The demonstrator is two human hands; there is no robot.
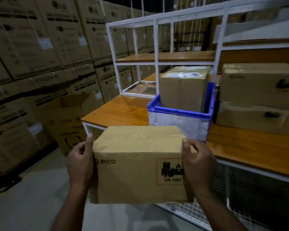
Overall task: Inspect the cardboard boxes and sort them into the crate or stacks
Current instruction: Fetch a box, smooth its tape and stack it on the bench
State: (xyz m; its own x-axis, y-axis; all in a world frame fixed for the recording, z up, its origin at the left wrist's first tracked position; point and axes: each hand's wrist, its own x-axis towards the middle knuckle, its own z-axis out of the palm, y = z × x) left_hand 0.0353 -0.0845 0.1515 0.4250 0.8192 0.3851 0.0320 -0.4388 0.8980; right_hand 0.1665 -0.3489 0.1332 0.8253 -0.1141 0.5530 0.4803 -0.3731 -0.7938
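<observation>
Both hands hold a taped PICO cardboard box (137,162) in the air in front of the workbench (117,112), near face toward camera showing a UN 3481 battery label (171,171). Left hand (80,162) grips the box's left end, fingers curled round the edge; right hand (198,162) grips the right end, thumb on the top face. Blue-rimmed crate (182,114) sits on the wooden benchtop just behind the held box, one sealed box (183,90) standing inside it. Stack of two boxes (259,95) just right of the crate. White metal shelf frame (155,47) behind. Wall of large LG cartons (40,47) at left, one opened carton (65,117) on the floor
</observation>
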